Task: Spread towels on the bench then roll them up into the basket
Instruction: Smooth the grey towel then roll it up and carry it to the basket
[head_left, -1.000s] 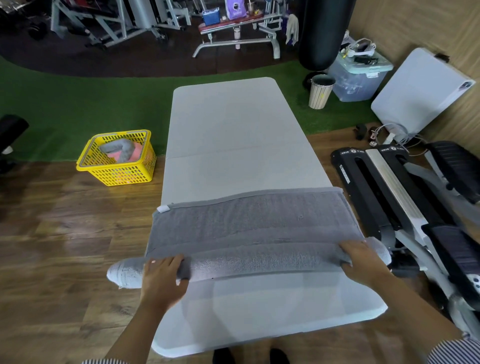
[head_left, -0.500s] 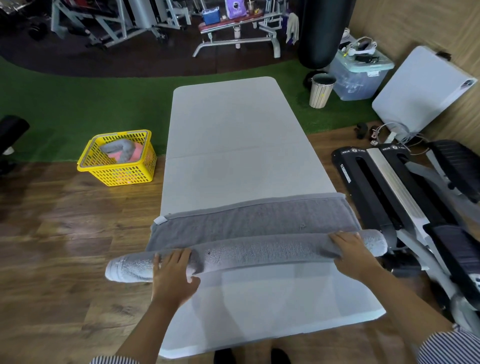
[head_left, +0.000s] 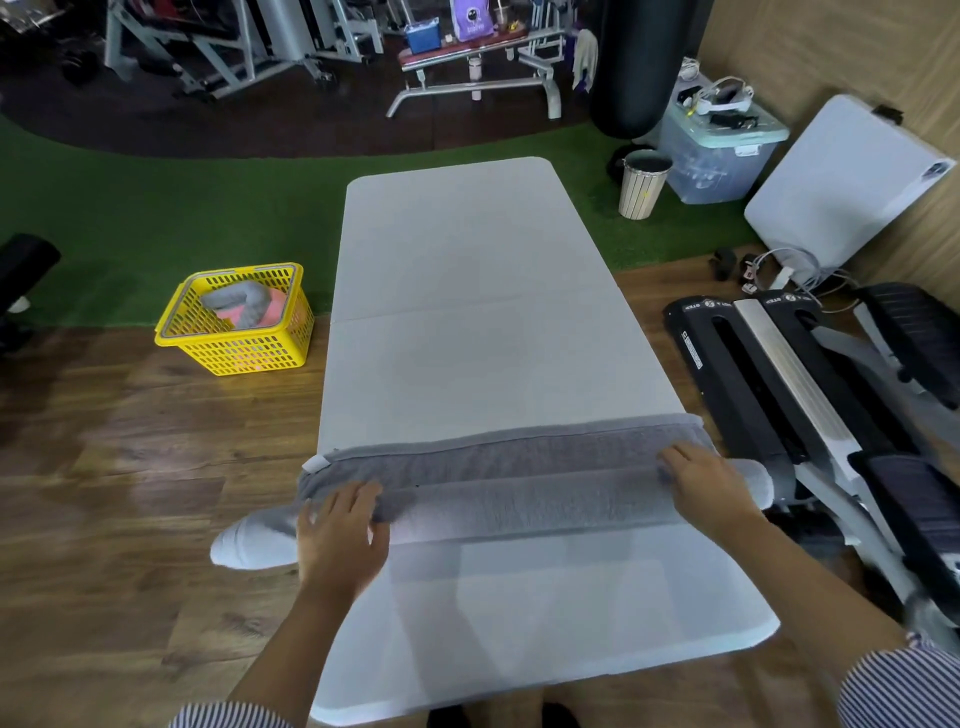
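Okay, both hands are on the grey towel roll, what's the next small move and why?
Probably push the roll forward one more turn with both palms. A narrow flat strip of the grey towel lies unrolled beyond it on the bench, and the left hand and right hand already press on the roll near its ends.
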